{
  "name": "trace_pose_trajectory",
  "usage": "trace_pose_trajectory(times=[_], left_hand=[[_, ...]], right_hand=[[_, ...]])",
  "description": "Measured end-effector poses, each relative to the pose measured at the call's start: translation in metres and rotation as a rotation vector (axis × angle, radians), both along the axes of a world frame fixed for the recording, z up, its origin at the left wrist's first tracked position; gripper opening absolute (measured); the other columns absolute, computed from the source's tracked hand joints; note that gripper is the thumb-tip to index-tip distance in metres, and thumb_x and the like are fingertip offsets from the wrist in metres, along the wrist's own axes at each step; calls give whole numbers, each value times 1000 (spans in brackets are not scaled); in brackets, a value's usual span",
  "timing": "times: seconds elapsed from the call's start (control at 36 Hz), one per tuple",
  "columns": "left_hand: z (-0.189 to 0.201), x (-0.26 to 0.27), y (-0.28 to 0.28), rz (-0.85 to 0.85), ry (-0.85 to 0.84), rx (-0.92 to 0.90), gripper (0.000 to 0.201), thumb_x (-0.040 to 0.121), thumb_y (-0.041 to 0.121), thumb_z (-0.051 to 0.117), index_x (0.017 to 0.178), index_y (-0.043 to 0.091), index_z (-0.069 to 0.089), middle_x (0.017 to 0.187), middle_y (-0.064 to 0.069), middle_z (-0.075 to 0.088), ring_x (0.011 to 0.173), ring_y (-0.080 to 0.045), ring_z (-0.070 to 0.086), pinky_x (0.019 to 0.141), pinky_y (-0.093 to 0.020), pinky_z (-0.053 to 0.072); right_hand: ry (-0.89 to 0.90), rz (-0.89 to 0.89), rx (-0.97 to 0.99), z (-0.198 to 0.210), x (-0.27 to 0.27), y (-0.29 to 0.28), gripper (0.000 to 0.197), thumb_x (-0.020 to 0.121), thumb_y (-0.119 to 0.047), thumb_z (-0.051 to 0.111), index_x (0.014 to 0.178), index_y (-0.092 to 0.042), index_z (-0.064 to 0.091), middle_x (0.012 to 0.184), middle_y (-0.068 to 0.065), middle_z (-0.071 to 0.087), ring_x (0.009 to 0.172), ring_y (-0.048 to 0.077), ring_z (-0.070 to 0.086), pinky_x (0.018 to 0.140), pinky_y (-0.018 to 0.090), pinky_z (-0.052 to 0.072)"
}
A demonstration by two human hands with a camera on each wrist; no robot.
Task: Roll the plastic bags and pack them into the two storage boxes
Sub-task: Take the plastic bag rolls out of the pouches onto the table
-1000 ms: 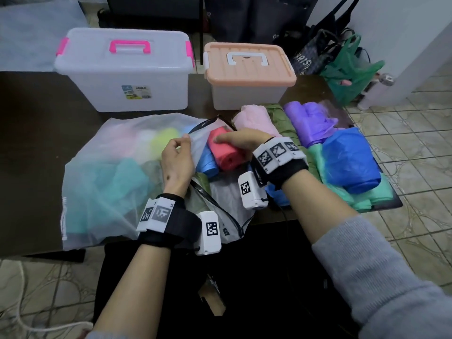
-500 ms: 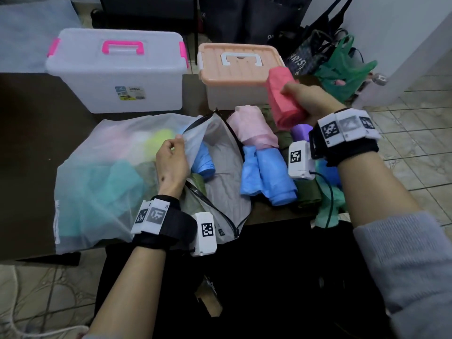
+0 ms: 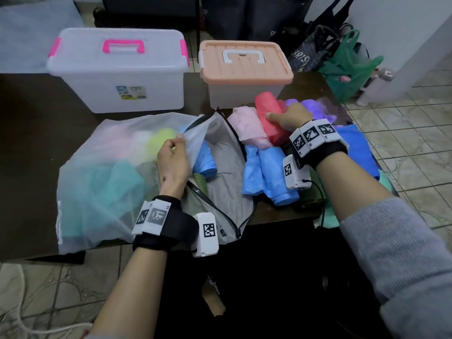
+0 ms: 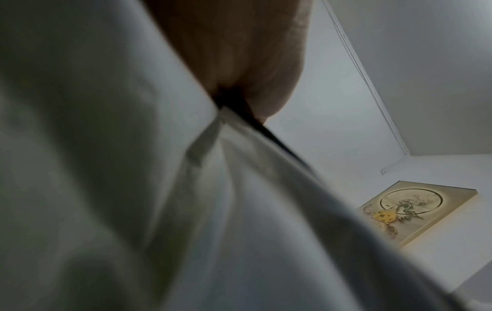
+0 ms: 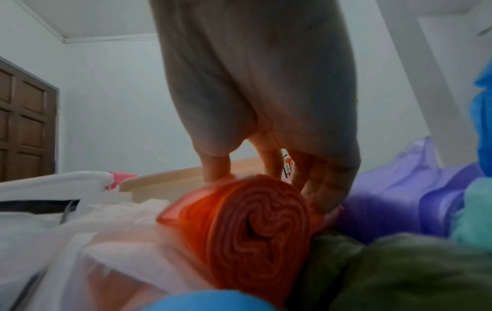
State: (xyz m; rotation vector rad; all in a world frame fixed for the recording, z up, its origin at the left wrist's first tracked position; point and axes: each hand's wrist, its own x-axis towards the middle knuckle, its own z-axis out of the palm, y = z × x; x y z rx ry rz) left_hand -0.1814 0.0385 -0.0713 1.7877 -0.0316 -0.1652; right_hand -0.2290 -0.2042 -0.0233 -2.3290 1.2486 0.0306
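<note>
Over on the left of the dark table (image 3: 31, 133) sits the big clear box (image 3: 117, 69) with pink handle and latches, lid on, and in front of it lies the large see-through zip bag (image 3: 102, 187), stuffed with soft shapes in teal, yellow and pale pink. The left hand (image 3: 172, 162) is at the bag's open mouth, thumb and fingers pinching the edge of the top flap and holding it up; from the left wrist view the fingers (image 4: 239, 52) are seen nipping the pale material right at its dark zip edge. Just inside the opening rests a blue roll (image 3: 205, 160), with something olive green tucked beneath it. Moving along, the smaller box with the peach lid (image 3: 244, 67) stands closed at the back, beside the clear one. In front of it lies a pale pink roll (image 3: 247, 128), and touching its near end a bigger light blue roll (image 3: 274, 177). Now the red roll (image 3: 269, 116): it lies on the pile, against the pink one, and the right hand (image 3: 289, 117) grasps it from above, thumb on one side, fingers (image 5: 317, 183) curled down the other, its spiral end facing the right wrist camera. Behind the hand are purple bags (image 3: 315, 106), and at the far right a dark blue bag (image 3: 357, 148) over green ones.
</note>
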Motion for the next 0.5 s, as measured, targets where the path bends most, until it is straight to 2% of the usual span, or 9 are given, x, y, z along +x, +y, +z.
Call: trace_pose_trajectory(times=[0.08, 0.14, 0.19, 0.22, 0.28, 0.31, 0.36, 0.42, 0.5], left_hand=[[0, 0, -1, 13, -3, -21, 36, 99, 32, 42, 64, 21, 43, 74, -1, 58, 76, -28, 46, 62, -29, 33], [1, 1, -2, 17, 8, -43, 37, 99, 32, 43, 63, 21, 42, 64, 2, 47, 68, -21, 41, 57, -27, 32], [5, 2, -2, 20, 22, -60, 40, 99, 32, 43, 61, 21, 39, 60, 4, 37, 59, -13, 34, 53, -25, 29], [7, 4, -1, 25, 33, -80, 40, 99, 32, 44, 61, 22, 38, 59, 4, 36, 57, -11, 32, 53, -25, 28], [13, 11, 1, 37, 61, -123, 38, 98, 32, 46, 62, 22, 40, 60, 4, 37, 56, -10, 33, 53, -26, 29], [16, 15, 3, 38, 69, -126, 36, 98, 33, 46, 64, 22, 43, 61, 4, 38, 57, -11, 35, 54, -26, 30], [21, 22, 8, 34, 68, -126, 31, 97, 34, 47, 68, 22, 49, 63, 4, 41, 59, -11, 37, 55, -27, 31], [25, 28, 13, 34, 66, -159, 31, 97, 35, 47, 70, 21, 52, 61, 3, 39, 56, -11, 35, 54, -29, 30], [25, 31, 18, 46, 77, -180, 33, 98, 36, 45, 68, 20, 49, 57, 2, 36, 51, -13, 31, 49, -27, 27]], right_hand=[[9, -37, -33, 0, 1, 3, 70, 87, -58, 52, 134, -7, 45, 143, 18, 40, 134, 36, 31, 109, 43, 24], [-112, -96, -58, 4, 0, 7, 65, 89, -51, 52, 134, -6, 41, 144, 18, 33, 135, 34, 24, 108, 44, 25], [-278, -86, -122, 12, -3, 21, 51, 91, -42, 52, 125, -4, 46, 134, 16, 42, 125, 30, 35, 100, 39, 33], [-353, -60, -116, 14, -3, 30, 39, 92, -37, 50, 113, -5, 54, 120, 16, 51, 111, 27, 44, 90, 35, 36], [-457, 15, 46, 15, -2, 51, 27, 93, -30, 48, 77, -11, 55, 82, 12, 53, 75, 23, 47, 68, 27, 38], [-464, 38, 206, 14, -1, 62, 30, 94, -28, 48, 69, -13, 50, 70, 9, 50, 59, 21, 46, 56, 23, 38], [-417, 50, 572, 10, 3, 86, 30, 96, -22, 46, 66, -13, 45, 58, 4, 42, 36, 12, 37, 35, 15, 30], [-330, 80, 771, -1, 8, 105, 30, 96, -19, 46, 67, -14, 42, 54, 0, 35, 31, 6, 30, 30, 13, 23], [-218, 145, 724, -16, 12, 125, 31, 96, -25, 49, 69, -13, 43, 56, 1, 35, 41, 11, 32, 38, 16, 29]])
